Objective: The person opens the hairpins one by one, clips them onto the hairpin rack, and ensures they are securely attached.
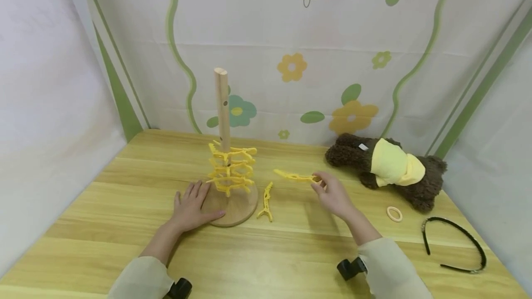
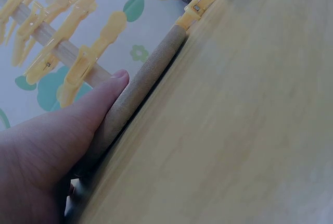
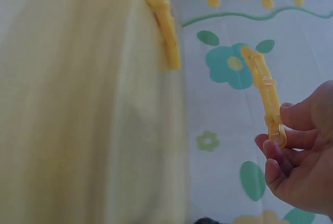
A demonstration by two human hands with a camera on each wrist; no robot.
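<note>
A wooden post [image 1: 223, 110] stands upright on a round wooden base [image 1: 232, 213], with several yellow hair clips [image 1: 232, 170] clamped around its lower part. My left hand [image 1: 192, 209] rests at the base's left side, fingers spread flat and thumb lying over the base; the left wrist view shows the thumb [image 2: 117, 81] along its top. To the right, my right hand [image 1: 334, 196] pinches the handle end of another yellow hair clip [image 3: 268, 94] above the table, its long jaws pointing left toward the post. One more yellow hair clip [image 1: 267, 202] lies on the table just right of the base.
At the back right a dark brown plush toy [image 1: 390, 165] in a yellow shirt lies on its side. In front of it are a small pale ring [image 1: 394, 214] and a black headband [image 1: 453, 243]. Printed fabric [image 1: 257, 22] walls in the wooden table [image 1: 104, 216].
</note>
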